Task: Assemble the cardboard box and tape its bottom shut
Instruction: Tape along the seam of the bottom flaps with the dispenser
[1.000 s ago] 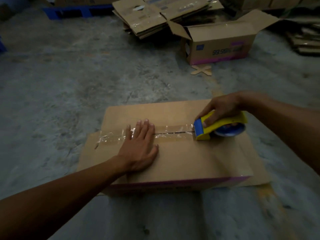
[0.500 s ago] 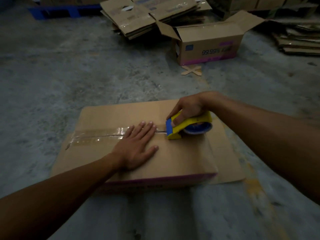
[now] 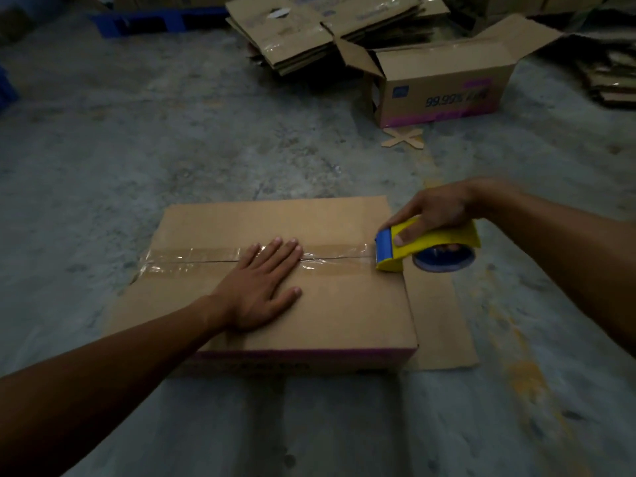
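Head view: tape dispenser (image 3: 426, 244) has reached the box's (image 3: 309, 315) right edge.

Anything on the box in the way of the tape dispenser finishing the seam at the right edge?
Nothing visible. The tape dispenser in the right hand already sits at the box's right edge; the left hand presses the flaps farther left, behind it.
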Demonstrator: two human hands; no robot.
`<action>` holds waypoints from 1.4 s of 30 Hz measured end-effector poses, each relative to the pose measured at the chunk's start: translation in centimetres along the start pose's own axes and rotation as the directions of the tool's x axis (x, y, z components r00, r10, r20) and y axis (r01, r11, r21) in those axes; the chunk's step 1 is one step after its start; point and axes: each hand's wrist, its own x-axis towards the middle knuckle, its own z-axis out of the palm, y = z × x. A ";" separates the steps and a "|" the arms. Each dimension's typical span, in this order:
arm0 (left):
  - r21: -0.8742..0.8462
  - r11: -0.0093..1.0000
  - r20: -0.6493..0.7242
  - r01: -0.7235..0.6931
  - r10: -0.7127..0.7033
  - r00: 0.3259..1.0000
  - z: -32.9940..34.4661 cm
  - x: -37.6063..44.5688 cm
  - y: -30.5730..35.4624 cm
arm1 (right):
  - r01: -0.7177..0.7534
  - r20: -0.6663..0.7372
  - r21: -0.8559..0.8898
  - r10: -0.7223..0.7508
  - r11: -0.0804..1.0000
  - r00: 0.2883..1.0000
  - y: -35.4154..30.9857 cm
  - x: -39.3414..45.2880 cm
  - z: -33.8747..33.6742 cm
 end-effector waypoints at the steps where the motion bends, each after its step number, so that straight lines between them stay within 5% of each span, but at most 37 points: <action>1: -0.005 1.000 0.003 0.003 -0.003 1.000 -0.2 0.3 0.5 | 0.007 -0.007 -0.052 -0.008 0.999 1.000 -0.2 0.3 -0.1; 9: -0.060 0.993 0.008 -0.102 0.103 0.995 -0.5 5.5 8.2 | -0.051 0.069 -0.057 0.055 0.997 0.996 -1.3 0.3 -0.4; 15: -0.069 0.990 -0.049 -0.123 0.120 0.992 0.7 5.6 7.6 | -0.052 0.144 0.182 0.026 0.982 0.989 0.8 -0.2 0.1; 27: -0.075 0.990 -0.061 -0.122 0.117 0.991 0.3 5.8 7.6 | -0.107 0.021 -0.182 0.113 0.977 0.993 3.0 -0.6 0.2; 39: -0.125 0.974 -0.057 -0.190 0.185 0.981 -1.2 7.6 10.5 | -0.068 0.061 -0.026 0.069 0.997 0.996 3.9 -2.8 0.9; 42: -0.154 0.964 -0.042 -0.216 0.212 0.976 -1.0 9.2 12.7 | -0.062 0.020 -0.153 0.065 0.986 0.998 3.7 -2.8 0.6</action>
